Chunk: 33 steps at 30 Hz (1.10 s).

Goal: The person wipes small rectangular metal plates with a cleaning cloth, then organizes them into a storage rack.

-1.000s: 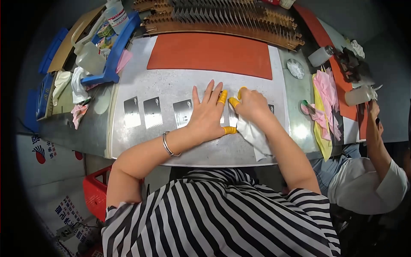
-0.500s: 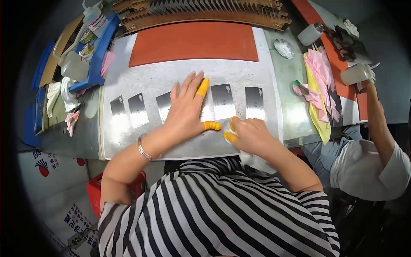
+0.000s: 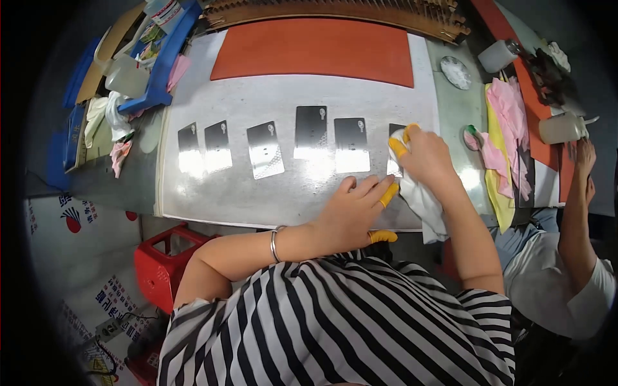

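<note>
My right hand (image 3: 427, 154), with yellow finger cots on its thumb and index finger, grips a white cloth (image 3: 421, 199). It presses the cloth onto the rightmost card-like plate (image 3: 395, 130), covering most of it. My left hand (image 3: 351, 215) is spread low by the table's front edge, also with yellow cots on thumb and index finger. Its index tip lies just below that plate's lower edge; whether they touch I cannot tell. Farther left, several similar plates, dark at the top and shiny below, lie in a row, among them a tilted one (image 3: 264, 149) and a higher-set one (image 3: 311, 132).
An orange-red mat (image 3: 312, 51) lies behind the plates, before a toothed wooden rack (image 3: 335, 14). At left stands a blue tray (image 3: 158, 77) with bottles. Pink cloths (image 3: 508, 122) and a clear bottle (image 3: 499, 56) are at right, near another person's arm (image 3: 575, 199).
My right hand has moved right and away from me with the cloth, onto the rightmost plate. My left hand has drawn back toward the front edge, uncovering plates. The whole view has shifted.
</note>
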Motion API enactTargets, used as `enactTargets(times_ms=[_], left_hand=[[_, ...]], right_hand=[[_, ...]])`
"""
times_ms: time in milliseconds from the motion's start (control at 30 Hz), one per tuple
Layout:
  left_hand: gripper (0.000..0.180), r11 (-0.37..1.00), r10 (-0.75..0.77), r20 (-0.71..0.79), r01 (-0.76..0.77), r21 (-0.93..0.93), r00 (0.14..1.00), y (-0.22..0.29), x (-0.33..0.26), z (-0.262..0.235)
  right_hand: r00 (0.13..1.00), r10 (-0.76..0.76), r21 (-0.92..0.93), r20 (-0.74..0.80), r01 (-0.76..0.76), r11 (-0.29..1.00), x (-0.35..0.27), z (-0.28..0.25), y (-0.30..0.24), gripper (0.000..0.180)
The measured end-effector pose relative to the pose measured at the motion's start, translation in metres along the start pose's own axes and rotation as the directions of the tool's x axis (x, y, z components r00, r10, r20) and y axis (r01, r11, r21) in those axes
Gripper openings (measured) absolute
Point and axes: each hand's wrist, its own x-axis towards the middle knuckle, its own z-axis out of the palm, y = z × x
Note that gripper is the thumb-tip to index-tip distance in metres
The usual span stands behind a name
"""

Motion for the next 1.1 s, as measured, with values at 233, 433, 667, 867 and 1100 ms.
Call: enactTargets(times_ms=[233, 433, 667, 867, 1100], left_hand=[[0.071, 0.99, -0.042, -0.08, 0.031, -0.141, 0.996, -0.036, 0.003, -0.024], [0.091, 0.984, -0.15, -0.126, 0.16, 0.072, 0.981, -0.044, 0.072, -0.022], [0.082, 0.99, -0.142, 0.115, 0.141, 0.019, 0.983, -0.028, 0.1, -0.004], [0.068, 0.983, 0.13, -0.096, -0.116, 0.141, 0.987, -0.021, 0.092, -0.013], [0.092, 0.917, -0.076, -0.203, -0.012, -0.398, 0.976, -0.045, 0.088, 0.0]], right_hand=[[0.986, -0.167, 0.001, -0.009, 0.167, 0.986, -0.069, 0.017, 0.0, 0.033], [0.986, -0.157, 0.26, 0.05, 0.139, 0.956, -0.097, -0.004, 0.018, 0.029], [0.957, 0.2, 0.777, -0.209, 0.039, 0.629, -0.115, 0.029, 0.067, 0.018], [0.949, 0.217, 0.89, -0.229, 0.114, 0.441, -0.114, 0.038, 0.07, 0.015], [0.937, 0.251, 0.869, -0.243, 0.095, 0.485, -0.114, 0.036, 0.06, 0.015]])
